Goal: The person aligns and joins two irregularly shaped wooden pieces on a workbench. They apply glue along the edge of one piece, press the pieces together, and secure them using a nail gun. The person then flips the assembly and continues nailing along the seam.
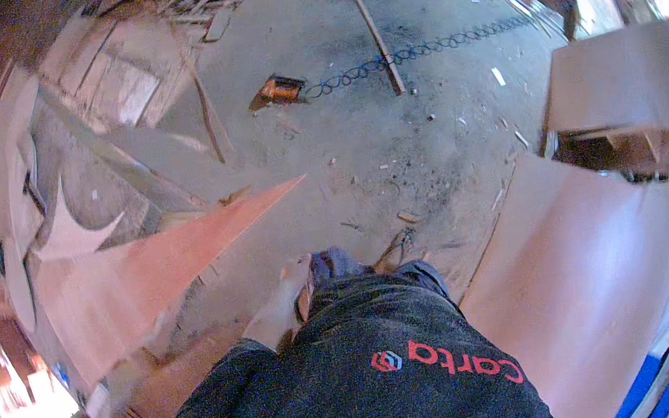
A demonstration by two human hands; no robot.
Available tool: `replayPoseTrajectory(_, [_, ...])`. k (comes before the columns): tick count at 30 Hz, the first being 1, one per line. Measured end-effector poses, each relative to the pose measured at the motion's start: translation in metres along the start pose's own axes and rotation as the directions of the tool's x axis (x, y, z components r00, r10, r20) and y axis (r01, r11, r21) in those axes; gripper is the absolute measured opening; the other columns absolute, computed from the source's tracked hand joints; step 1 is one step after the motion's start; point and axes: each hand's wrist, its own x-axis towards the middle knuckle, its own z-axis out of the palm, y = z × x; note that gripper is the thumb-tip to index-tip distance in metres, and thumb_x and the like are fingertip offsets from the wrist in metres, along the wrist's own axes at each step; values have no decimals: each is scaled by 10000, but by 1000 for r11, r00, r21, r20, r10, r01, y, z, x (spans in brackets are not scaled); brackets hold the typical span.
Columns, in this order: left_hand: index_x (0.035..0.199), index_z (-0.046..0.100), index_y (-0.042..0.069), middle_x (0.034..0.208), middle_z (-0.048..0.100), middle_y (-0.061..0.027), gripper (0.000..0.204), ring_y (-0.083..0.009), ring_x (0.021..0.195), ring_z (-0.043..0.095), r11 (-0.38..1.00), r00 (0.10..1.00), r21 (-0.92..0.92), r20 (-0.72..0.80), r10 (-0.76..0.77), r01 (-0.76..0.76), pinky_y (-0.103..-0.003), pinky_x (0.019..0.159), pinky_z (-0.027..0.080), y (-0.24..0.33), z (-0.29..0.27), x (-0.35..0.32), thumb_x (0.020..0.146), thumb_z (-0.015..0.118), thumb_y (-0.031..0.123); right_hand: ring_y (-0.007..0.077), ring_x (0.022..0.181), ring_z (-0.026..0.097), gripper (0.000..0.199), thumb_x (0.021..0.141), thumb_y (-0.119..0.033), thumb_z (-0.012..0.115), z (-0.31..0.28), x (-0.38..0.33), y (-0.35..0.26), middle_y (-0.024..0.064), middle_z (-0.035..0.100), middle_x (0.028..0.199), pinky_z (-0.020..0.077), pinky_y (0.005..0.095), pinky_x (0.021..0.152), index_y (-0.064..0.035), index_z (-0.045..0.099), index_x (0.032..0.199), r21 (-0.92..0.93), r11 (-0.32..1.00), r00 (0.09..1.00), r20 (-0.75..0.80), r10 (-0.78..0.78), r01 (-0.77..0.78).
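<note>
My left hand [301, 274] is in front of my dark shirt, near the middle of the view, with its bare forearm coming from the left sleeve. It lies next to a bunched grey-purple cloth [333, 263], which looks like trousers at my knee. Its fingers are blurred and partly hidden, so a hold on anything does not show. My right hand cannot be seen; the shirt covers that side. Just ahead, a small dark strappy shape [403, 242] shows by the shirt's front edge, too blurred to name.
A reddish pointed board [173, 255] lies to the left, beside a pale curved offcut [69, 224]. Ahead on the dusty floor are an orange-and-black tool [279, 90], a coiled dark hose [432, 48] and a long strip [367, 20]. Large brown sheets [584, 254] stand at the right.
</note>
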Motion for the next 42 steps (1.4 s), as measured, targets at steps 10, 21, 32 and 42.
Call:
replayPoseTrajectory(10, [1164, 617, 101, 942, 712, -91, 232, -308, 856, 679, 816, 994, 568, 62, 87, -106, -406, 699, 545, -45, 108, 7, 947, 548, 149, 117, 623, 543, 146, 959, -230, 635, -154, 250, -510, -26, 600, 738, 445, 247, 554, -114, 630, 1048, 195, 860, 875, 17, -483, 471])
replayPoseTrajectory(21, [961, 665, 12, 791, 632, -26, 348, -146, 694, 600, 351, 814, -931, -124, -567, 103, -307, 593, 478, 100, 112, -1, 923, 689, 357, 232, 731, 624, 116, 851, -265, 651, 81, 316, -625, 42, 626, 813, 521, 448, 698, -151, 662, 870, -769, 297, 789, 610, 75, 567])
replayPoseTrajectory(32, [1141, 675, 68, 971, 686, -68, 352, -203, 862, 621, -109, 480, -725, 552, -682, 680, -393, 726, 517, 330, 259, -14, 942, 614, 351, 359, 909, 685, 249, 875, -204, 539, 524, 494, -892, 187, 705, 946, 536, 494, 763, -41, 727, 880, -169, -845, 510, 850, 136, 507])
replayPoseTrajectory(42, [1063, 720, -6, 925, 714, -107, 428, -209, 875, 635, -221, 378, -786, 497, -781, 577, -353, 787, 502, 456, 230, 26, 951, 630, 398, 226, 906, 668, 197, 941, -256, 637, 698, 139, -996, 167, 674, 1174, 533, 362, 827, -61, 646, 974, 89, 577, -258, 941, 217, 812])
